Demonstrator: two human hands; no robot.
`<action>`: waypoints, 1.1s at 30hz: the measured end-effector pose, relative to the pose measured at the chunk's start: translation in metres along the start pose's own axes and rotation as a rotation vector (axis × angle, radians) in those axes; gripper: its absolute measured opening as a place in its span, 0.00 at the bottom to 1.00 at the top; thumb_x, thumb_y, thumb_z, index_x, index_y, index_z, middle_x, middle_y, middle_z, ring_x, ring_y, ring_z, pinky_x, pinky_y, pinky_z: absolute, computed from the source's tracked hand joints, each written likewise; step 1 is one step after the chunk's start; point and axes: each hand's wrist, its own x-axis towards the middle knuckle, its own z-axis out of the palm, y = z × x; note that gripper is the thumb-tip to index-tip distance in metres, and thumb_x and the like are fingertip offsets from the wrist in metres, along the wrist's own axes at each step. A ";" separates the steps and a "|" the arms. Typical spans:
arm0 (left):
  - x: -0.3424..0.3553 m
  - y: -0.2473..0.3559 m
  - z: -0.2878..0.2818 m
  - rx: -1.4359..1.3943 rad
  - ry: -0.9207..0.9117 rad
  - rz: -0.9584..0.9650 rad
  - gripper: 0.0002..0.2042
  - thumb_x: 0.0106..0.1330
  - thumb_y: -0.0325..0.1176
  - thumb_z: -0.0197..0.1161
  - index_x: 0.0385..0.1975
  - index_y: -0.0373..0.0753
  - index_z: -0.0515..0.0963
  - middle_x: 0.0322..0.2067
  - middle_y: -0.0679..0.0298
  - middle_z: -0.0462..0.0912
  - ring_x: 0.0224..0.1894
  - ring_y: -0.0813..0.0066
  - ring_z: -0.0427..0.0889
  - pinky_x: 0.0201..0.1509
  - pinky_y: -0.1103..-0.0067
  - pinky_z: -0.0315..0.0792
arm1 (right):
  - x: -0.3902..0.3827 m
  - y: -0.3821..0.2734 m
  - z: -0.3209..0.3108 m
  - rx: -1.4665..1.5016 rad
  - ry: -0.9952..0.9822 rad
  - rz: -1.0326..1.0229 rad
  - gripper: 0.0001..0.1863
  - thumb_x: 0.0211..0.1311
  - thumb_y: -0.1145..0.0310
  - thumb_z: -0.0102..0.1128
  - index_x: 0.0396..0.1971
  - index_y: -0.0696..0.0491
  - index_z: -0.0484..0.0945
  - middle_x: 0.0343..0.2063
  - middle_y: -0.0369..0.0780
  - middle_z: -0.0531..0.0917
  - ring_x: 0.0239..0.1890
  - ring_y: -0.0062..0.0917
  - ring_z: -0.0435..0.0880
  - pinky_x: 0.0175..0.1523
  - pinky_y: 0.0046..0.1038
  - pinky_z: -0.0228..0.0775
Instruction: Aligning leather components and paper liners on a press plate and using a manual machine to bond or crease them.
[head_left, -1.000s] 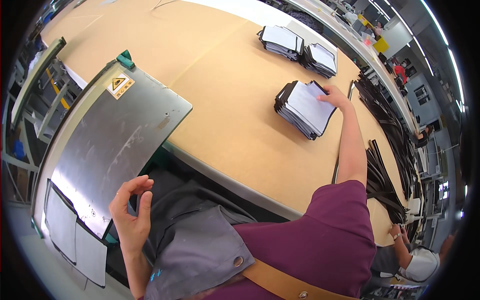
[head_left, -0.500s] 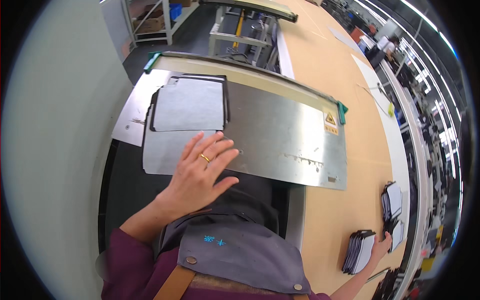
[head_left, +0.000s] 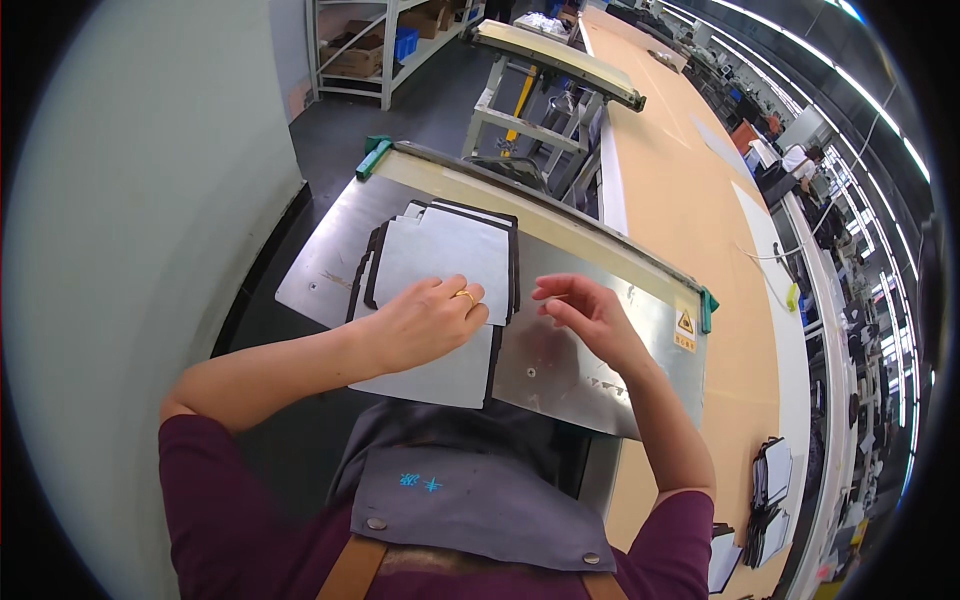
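My left hand [head_left: 440, 315] rests at the lower edge of an upper stack of dark-edged white sheets [head_left: 445, 245], fingers curled; what they grip is hidden. Another white sheet [head_left: 425, 370] with dark edges lies just below, overlapped. Both lie on a tilted metal plate [head_left: 550, 380] with a cream bar along its far edge and green end fittings. My right hand [head_left: 585, 310] hangs over the plate just right of the sheets, fingers apart and slightly bent, with nothing in it.
A long tan table [head_left: 690, 190] runs along the right, with piles of dark-edged sheets [head_left: 770, 470] at lower right. A similar plate frame [head_left: 550, 60] stands behind. Shelving [head_left: 355, 60] with boxes is at the back, a pale wall [head_left: 130, 200] at left, a person [head_left: 800, 165] far right.
The view has swung back to the plate. My right hand has left the sheet pile on the table and come over the plate. My left hand's fingers have curled from spread onto the sheets.
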 end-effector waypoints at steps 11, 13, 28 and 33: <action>0.053 -0.022 -0.011 -0.367 0.479 -0.271 0.10 0.53 0.19 0.60 0.33 0.36 0.69 0.37 0.58 0.79 0.37 0.59 0.81 0.40 0.68 0.75 | 0.035 0.016 -0.026 0.469 0.032 0.221 0.37 0.72 0.36 0.37 0.64 0.53 0.66 0.43 0.40 0.84 0.33 0.19 0.84 0.38 0.19 0.76; 0.080 -0.007 -0.008 -0.257 0.465 0.033 0.09 0.54 0.26 0.61 0.34 0.33 0.72 0.35 0.55 0.77 0.36 0.63 0.81 0.42 0.73 0.78 | 0.038 0.017 -0.048 0.576 0.071 0.219 0.42 0.69 0.31 0.36 0.67 0.51 0.62 0.40 0.39 0.86 0.33 0.19 0.83 0.38 0.18 0.74; 0.068 0.043 -0.019 -0.522 -0.047 -0.136 0.15 0.61 0.39 0.65 0.37 0.32 0.73 0.40 0.52 0.78 0.40 0.57 0.81 0.48 0.67 0.77 | 0.009 0.034 -0.017 -1.002 -0.026 -0.426 0.33 0.67 0.56 0.57 0.70 0.46 0.61 0.71 0.36 0.59 0.74 0.32 0.54 0.72 0.45 0.49; 0.051 -0.030 0.015 -0.431 -0.143 -0.359 0.35 0.68 0.54 0.58 0.63 0.29 0.63 0.65 0.43 0.64 0.70 0.47 0.60 0.73 0.64 0.54 | 0.000 0.035 -0.025 -1.134 -0.109 -0.310 0.35 0.70 0.46 0.46 0.72 0.45 0.56 0.72 0.34 0.59 0.75 0.33 0.53 0.76 0.47 0.36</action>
